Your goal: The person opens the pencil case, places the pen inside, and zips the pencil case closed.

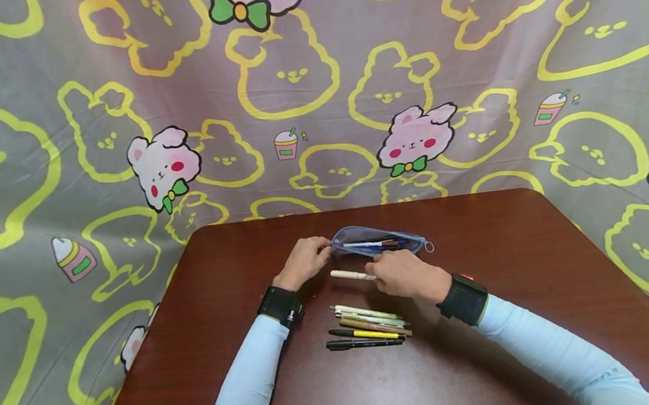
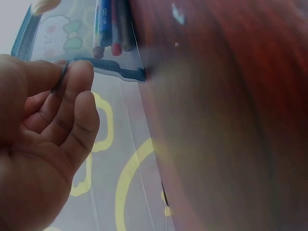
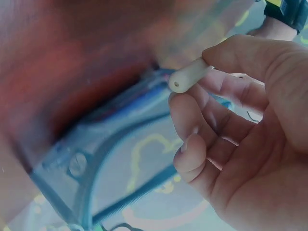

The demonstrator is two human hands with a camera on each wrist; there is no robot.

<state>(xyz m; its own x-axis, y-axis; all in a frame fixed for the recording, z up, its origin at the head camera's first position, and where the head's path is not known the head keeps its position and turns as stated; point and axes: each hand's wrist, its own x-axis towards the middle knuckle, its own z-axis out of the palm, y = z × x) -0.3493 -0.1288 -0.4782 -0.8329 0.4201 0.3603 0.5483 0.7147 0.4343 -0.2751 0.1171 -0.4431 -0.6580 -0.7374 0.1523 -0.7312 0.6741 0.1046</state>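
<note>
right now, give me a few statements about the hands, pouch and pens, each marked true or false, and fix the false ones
1. The right hand holds a cream pen. True.
2. The left hand pinches one end of the pouch. True.
3. The pouch is zipped shut. False: its mouth is open.
4. The yellow pen lies on the table. True.
5. The pouch is empty. False: pens lie in it.

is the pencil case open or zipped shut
Open: the pencil case has its zipper edges spread apart in the head and right wrist views.
</note>
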